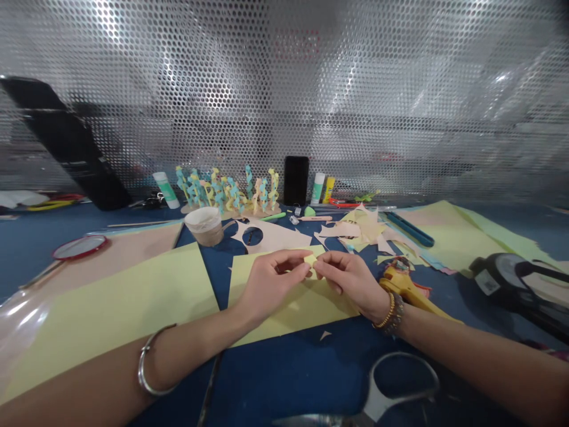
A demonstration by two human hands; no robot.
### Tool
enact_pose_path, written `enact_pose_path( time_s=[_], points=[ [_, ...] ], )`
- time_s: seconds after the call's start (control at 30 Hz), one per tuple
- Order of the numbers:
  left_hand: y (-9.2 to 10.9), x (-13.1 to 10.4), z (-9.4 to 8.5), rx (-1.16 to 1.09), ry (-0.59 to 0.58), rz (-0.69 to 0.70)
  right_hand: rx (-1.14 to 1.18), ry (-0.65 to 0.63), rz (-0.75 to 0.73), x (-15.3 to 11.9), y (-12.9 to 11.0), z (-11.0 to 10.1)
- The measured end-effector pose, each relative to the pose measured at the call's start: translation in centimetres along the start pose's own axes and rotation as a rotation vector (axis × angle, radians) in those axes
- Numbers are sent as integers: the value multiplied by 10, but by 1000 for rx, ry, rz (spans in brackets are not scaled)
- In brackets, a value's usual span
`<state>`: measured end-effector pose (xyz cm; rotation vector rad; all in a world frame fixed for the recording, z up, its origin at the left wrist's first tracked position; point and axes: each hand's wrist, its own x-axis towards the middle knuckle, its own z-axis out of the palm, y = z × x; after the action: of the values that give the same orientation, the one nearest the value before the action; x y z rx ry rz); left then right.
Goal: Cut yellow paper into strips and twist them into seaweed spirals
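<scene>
Between my two hands is a small piece of yellow paper, pinched at both sides. My left hand grips its left edge with thumb and forefinger. From the right, my right hand pinches it the same way, its other fingers curled. Both hands are just above a yellow paper sheet on the blue table. The small piece's far side is partly hidden by fingertips. Scissors lie at the near edge, their blades partly out of view.
Curly paper strips stand on a base at the back. Around are a paper cup, a phone, a glue stick, paper scraps, a blue utility knife, a yellow tool and a magnifying glass.
</scene>
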<state>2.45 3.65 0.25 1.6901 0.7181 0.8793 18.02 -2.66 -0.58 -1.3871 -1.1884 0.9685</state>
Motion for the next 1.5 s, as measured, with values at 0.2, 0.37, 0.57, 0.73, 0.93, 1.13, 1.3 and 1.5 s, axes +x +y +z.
enact_pose_path(
  time_s=[0.2,0.37,0.57,0.73,0.93,1.13,1.3,1.5],
  points=[
    [-4,0,0,-25,-11,-4,1,-9,-2,0,-1,0],
    [-2,0,0,-56,-24,-18,4,-1,-1,0,1,1],
    [-3,2,0,-120,-45,-69,-21,-4,-9,0,1,0],
    [-3,2,-1,-46,-59,-15,-9,-10,19,0,1,-2],
    [-4,-3,-2,113,-9,143,45,-43,14,2,1,-3],
    [-4,-4,-2,124,-3,147,63,-55,8,2,2,-4],
    [-4,-2,-2,126,-7,131,59,-40,4,1,3,-4],
    [-6,-1,-2,86,-28,96,57,-52,14,0,0,-4]
  ],
)
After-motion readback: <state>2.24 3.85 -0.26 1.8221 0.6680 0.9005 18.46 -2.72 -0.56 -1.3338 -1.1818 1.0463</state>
